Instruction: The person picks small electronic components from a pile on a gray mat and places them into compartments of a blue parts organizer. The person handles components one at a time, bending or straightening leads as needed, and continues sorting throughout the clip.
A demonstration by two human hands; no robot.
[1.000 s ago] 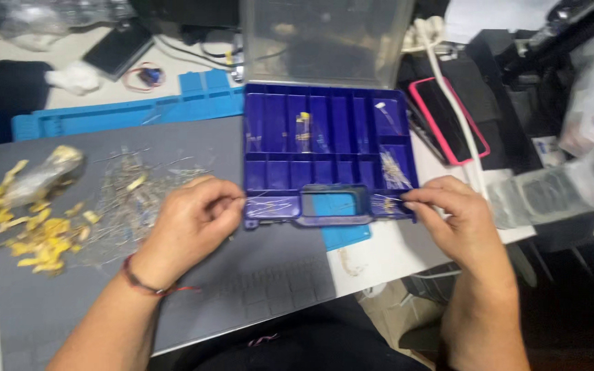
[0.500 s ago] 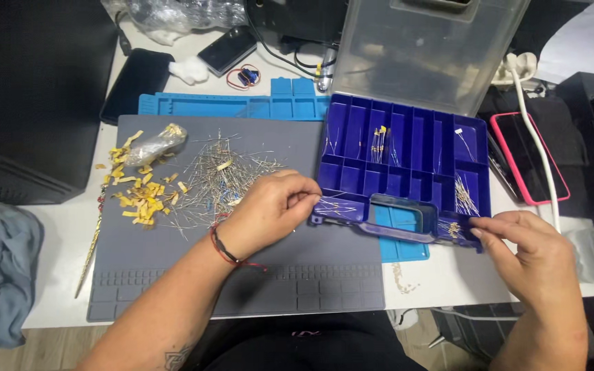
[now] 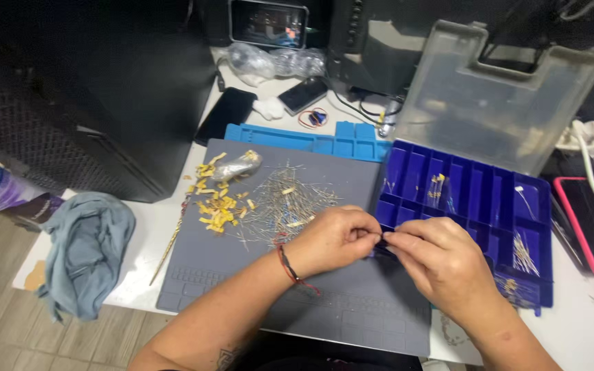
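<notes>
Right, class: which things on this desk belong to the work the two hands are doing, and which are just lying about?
In the work:
left hand
right hand
pile of wire-legged components
blue compartment box
grey mat

Lying about:
grey cloth
black phone
pink-cased phone
plastic bag

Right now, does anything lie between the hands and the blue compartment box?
Nothing visible does. The left hand and right hand meet fingertip to fingertip at the blue box's near-left edge; its clear lid stands open.

I see a glossy blue plastic compartment box (image 3: pixel 476 206), its cloudy translucent plastic lid (image 3: pixel 496 103), and a matt grey rubbery work mat (image 3: pixel 242 268).
</notes>
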